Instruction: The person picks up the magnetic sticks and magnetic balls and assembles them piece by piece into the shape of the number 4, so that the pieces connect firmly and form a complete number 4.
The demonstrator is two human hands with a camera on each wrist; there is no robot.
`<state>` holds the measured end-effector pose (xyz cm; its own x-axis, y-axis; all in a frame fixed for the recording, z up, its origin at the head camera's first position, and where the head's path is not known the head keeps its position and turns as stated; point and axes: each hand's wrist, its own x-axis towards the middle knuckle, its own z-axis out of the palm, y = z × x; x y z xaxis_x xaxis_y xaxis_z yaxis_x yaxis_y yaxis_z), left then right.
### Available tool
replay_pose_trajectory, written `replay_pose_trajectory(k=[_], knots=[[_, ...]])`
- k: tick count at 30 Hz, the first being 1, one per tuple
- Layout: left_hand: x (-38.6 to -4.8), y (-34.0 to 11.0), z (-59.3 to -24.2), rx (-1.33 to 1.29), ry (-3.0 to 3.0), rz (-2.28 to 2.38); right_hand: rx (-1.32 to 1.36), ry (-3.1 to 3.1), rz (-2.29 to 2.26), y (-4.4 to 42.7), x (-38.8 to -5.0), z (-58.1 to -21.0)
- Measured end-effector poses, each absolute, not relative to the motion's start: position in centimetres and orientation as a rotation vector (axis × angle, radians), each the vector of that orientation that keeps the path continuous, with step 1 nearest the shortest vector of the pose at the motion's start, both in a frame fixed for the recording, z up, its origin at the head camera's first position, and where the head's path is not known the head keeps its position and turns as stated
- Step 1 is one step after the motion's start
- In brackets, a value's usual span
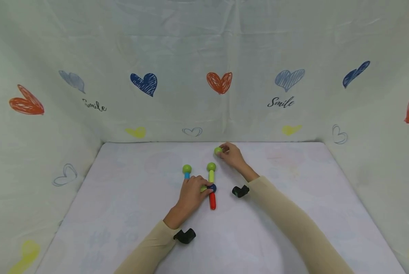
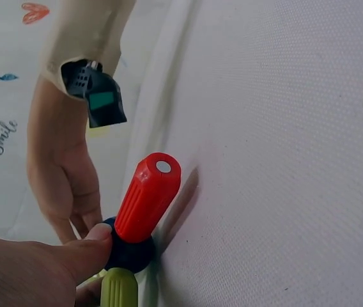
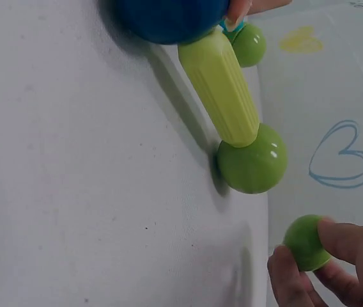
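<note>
My left hand (image 1: 191,193) pinches a dark blue ball (image 1: 213,187) just above the table. A red rod (image 2: 144,201) with a silvery disc on its end points from that ball toward the near side. On the far side, a pale yellow rod (image 3: 223,89) joins the ball to a green ball (image 1: 211,166). A light green rod (image 2: 119,289) meets the blue ball, partly covered by my left hand. Beyond my left fingers shows a blue rod (image 1: 186,176) topped by a green ball (image 1: 187,168). My right hand (image 1: 232,156) holds another green ball (image 3: 306,243) between thumb and fingers, apart from the joined pieces.
A white-covered table (image 1: 129,220) lies under the pieces. Behind it hangs a pale cloth (image 1: 180,106) printed with hearts and words, which also rises at both sides. Black devices sit at the left wrist (image 1: 185,236) and the right wrist (image 1: 240,191).
</note>
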<state>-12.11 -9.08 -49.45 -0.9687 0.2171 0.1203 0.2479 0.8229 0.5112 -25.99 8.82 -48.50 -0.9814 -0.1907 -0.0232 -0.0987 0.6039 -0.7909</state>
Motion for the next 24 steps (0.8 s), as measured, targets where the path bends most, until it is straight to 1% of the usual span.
replay_pose_trajectory(k=[15, 24], knots=[[-12.1, -9.1, -49.0, -0.363, -2.962, -0.868, -0.250, 2.576, -1.500, 10.9, -21.5, -48.1], [-12.1, -9.0, -49.0, -0.348, -2.971, -0.872, -0.226, 2.545, -1.500, 11.9, -18.9, -48.4]])
